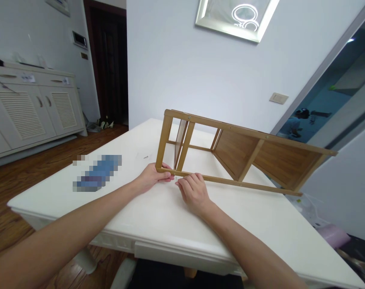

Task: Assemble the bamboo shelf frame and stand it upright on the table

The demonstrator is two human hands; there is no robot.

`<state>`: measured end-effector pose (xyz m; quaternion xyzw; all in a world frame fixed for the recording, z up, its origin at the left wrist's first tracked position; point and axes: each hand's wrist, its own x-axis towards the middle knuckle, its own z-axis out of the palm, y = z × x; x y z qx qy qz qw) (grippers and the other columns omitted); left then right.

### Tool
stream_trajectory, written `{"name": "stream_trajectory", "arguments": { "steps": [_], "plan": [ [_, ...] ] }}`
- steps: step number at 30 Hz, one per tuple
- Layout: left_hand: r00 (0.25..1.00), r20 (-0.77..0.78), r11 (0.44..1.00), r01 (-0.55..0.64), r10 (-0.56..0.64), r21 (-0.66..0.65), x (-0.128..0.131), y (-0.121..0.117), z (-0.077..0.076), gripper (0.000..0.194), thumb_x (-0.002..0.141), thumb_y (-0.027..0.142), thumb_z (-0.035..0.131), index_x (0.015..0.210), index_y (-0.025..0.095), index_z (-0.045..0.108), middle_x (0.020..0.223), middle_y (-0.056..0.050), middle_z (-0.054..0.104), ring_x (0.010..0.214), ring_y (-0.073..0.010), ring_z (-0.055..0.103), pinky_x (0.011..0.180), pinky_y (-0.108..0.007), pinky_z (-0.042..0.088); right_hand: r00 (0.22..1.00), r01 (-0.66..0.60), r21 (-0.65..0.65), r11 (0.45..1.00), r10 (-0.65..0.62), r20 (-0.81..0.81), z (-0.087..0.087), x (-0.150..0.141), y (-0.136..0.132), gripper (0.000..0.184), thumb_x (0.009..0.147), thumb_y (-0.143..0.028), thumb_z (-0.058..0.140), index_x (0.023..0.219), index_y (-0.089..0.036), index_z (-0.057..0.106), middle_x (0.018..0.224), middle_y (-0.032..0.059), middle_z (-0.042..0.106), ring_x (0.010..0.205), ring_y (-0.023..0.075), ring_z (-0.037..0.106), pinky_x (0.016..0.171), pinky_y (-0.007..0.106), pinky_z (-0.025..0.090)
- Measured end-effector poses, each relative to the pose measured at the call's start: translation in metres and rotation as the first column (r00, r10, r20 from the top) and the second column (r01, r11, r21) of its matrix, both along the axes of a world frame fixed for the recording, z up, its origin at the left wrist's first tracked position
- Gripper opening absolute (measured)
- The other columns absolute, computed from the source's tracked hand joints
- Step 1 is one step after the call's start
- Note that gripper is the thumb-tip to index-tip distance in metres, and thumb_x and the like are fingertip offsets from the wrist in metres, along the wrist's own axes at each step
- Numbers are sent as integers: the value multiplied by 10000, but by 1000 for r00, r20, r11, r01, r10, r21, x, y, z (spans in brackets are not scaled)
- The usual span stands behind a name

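Observation:
A wooden shelf frame (227, 124) with slanted panels lies on its side on the white table (122, 216). My left hand (152, 176) is closed around its lower front rail near the left end, thumb in front and fingers partly hidden behind. Just right of it, my right hand (196, 190) pinches a small thin metal piece (176, 180), perhaps a screw, close to the rail's hole; whether it touches the wood I cannot tell. One loose screw (145, 157) rests on the tabletop, left of the frame.
A blurred blue item (99, 172) lies on the table's left part. The frame's right end reaches out toward the right table edge. Beyond that edge are a pink object (334, 235) and clear plastic. A white cabinet (28, 108) stands at the far left.

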<state>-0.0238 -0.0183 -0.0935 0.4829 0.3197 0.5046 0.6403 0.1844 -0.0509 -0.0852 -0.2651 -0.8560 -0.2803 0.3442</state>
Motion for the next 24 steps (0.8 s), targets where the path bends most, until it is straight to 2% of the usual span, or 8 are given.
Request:
{"name": "stream_trajectory", "arguments": {
  "steps": [4, 11, 18, 24],
  "plan": [
    [1000, -17, 1000, 9, -9, 24, 0, 0, -2, 429, 576, 241, 885, 879, 121, 606, 818, -96, 742, 782, -206, 717, 750, -338, 577, 997, 71, -4, 997, -71, 14, -4, 2, 5, 65, 925, -191, 553, 884, -158, 590, 775, 50, 596, 746, 173, 440, 694, 340, 319],
    [1000, -24, 997, 13, -11, 79, 1, 0, -2, 405, 584, 251, 872, 853, 139, 591, 766, -44, 726, 714, -187, 708, 716, -334, 580, 991, 60, 25, 998, -62, 123, -4, -9, 9, 82, 916, -147, 524, 912, -157, 606, 803, 62, 587, 773, 193, 426, 718, 364, 288],
    [1000, -18, 998, 7, -6, 69, 2, -2, -2, 442, 572, 259, 877, 858, 144, 560, 788, -67, 740, 760, -228, 726, 754, -389, 589, 992, 110, -2, 994, -110, 63, -6, -8, 10, 93, 926, -177, 517, 897, -164, 604, 794, 66, 572, 770, 198, 408, 716, 362, 279],
    [999, -38, 998, -8, 11, 68, 3, -4, 3, 425, 577, 262, 874, 845, 149, 565, 750, -55, 734, 742, -219, 723, 746, -370, 586, 992, 90, -32, 995, -87, 88, -7, -7, 11, 109, 927, -159, 498, 916, -173, 605, 804, 67, 565, 773, 201, 413, 716, 365, 278]
  ]
}}
